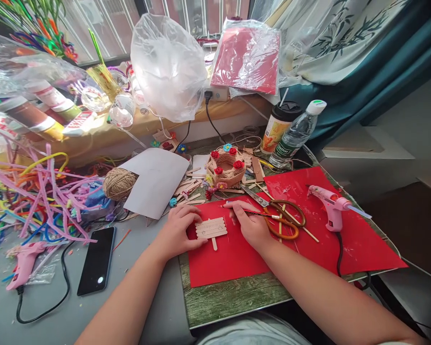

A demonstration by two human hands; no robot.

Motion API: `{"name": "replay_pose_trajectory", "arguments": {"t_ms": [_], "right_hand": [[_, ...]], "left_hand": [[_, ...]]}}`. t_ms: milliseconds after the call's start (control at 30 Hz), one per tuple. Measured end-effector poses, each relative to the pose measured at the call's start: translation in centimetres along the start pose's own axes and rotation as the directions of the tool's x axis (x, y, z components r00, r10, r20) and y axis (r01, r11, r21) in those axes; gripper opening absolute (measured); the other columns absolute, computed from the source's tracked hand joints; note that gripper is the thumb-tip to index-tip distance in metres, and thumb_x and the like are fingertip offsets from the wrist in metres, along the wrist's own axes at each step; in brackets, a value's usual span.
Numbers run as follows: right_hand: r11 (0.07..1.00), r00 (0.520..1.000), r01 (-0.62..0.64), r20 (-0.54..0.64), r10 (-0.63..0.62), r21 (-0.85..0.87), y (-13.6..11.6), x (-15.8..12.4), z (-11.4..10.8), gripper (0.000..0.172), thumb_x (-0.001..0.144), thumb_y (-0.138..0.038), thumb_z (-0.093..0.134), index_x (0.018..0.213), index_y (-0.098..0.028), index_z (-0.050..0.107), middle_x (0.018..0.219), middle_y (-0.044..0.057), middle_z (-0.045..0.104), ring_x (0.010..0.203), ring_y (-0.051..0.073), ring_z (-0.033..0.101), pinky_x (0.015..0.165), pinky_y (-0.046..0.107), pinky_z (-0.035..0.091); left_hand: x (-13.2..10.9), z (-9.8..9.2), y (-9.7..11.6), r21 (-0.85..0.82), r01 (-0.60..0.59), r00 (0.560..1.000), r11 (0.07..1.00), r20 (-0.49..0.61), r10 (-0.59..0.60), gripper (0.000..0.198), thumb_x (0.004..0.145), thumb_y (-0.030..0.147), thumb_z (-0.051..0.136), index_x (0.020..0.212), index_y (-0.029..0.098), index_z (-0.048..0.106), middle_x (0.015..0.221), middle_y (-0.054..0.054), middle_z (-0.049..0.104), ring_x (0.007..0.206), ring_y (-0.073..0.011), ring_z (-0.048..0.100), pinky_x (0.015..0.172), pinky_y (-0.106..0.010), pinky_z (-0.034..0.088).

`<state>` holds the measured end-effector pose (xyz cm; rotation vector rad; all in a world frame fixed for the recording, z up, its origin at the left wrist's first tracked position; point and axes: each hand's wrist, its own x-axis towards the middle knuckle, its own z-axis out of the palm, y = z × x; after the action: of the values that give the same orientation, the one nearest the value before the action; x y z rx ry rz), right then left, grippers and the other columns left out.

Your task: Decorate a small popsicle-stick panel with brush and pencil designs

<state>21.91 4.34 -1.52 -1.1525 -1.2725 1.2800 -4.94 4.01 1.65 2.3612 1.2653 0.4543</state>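
Note:
A small craft-stick sign (211, 229), made of several flat sticks side by side on a short stem, lies on red paper (215, 270). Faint pencil-like marks show on its face. My left hand (177, 230) curls around its left edge, with thumb and forefinger steadying it against the paper. A slim red-and-black pencil (249, 212) is pinched in my right hand (249, 227), its tip just above and right of the sign. Beside that hand lie scissors (289, 220) with orange-brown handles, partly open, over some thin wooden sticks (311, 234).
Behind the paper stands a twine basket (224, 177) with red flowers. One pink glue gun (332, 203) rests at right, another (25, 263) at left near a phone (96, 261). A water bottle (294, 136), lidded cup (278, 127), twine ball (119, 183) and pipe cleaners (50, 191) crowd the back.

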Motion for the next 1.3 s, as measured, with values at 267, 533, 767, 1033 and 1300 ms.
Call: {"name": "replay_pose_trajectory", "arguments": {"t_ms": [267,533,767,1033,1300], "right_hand": [[0.992,0.994,-0.104,-0.023,0.106,0.074,0.5,0.6,0.5,0.033,0.095,-0.055,0.069,0.110,-0.025,0.067,0.083,0.000,0.065,0.064,0.015,0.056,0.060,0.028,0.048],[0.996,0.997,-0.068,-0.026,0.070,0.064,0.4,0.4,0.3,0.028,0.094,-0.050,0.072,0.101,-0.024,0.066,0.087,0.001,0.068,0.071,0.016,0.061,0.066,0.029,0.053],[0.982,0.998,-0.058,-0.004,0.060,0.181,0.0,0.3,0.7,0.033,0.093,-0.053,0.074,0.110,-0.025,0.068,0.106,0.006,0.072,0.089,0.021,0.070,0.077,0.033,0.060],[0.982,0.983,-0.135,0.142,0.116,0.135,1.6,1.0,0.3,0.028,0.086,-0.048,0.082,0.093,-0.022,0.073,0.077,0.001,0.069,0.061,0.015,0.061,0.058,0.028,0.051],[0.990,0.993,-0.050,0.109,0.035,0.134,2.4,1.5,0.6,0.032,0.089,-0.054,0.075,0.094,-0.023,0.070,0.073,0.000,0.071,0.057,0.016,0.064,0.051,0.027,0.050]], "left_hand": [[0.1,0.5,0.1,0.030,0.103,0.994,0.994,-0.047,-0.102,0.036,0.081,0.042,0.082,0.105,0.026,0.061,0.131,-0.008,0.067,0.131,-0.0318,0.056,0.111,-0.051,0.039],[0.0,0.4,0.0,0.006,0.094,0.990,0.996,-0.110,-0.093,0.037,0.083,0.042,0.079,0.110,0.025,0.060,0.118,-0.007,0.071,0.115,-0.0282,0.063,0.104,-0.046,0.043],[-0.6,0.1,0.3,0.070,-0.051,0.958,0.996,-0.279,0.068,0.038,0.087,0.039,0.078,0.117,0.025,0.061,0.109,-0.005,0.075,0.101,-0.0242,0.067,0.095,-0.041,0.048],[-0.3,0.9,-1.4,0.046,0.006,0.895,0.999,-0.446,0.015,0.050,0.095,0.030,0.072,0.142,0.031,0.055,0.136,-0.008,0.070,0.127,-0.0266,0.064,0.110,-0.046,0.047],[-0.6,1.3,-2.5,-0.126,0.041,0.924,0.991,-0.372,-0.085,0.028,0.104,0.041,0.055,0.123,0.025,0.068,0.108,-0.006,0.076,0.099,-0.0207,0.071,0.090,-0.036,0.058]]}}
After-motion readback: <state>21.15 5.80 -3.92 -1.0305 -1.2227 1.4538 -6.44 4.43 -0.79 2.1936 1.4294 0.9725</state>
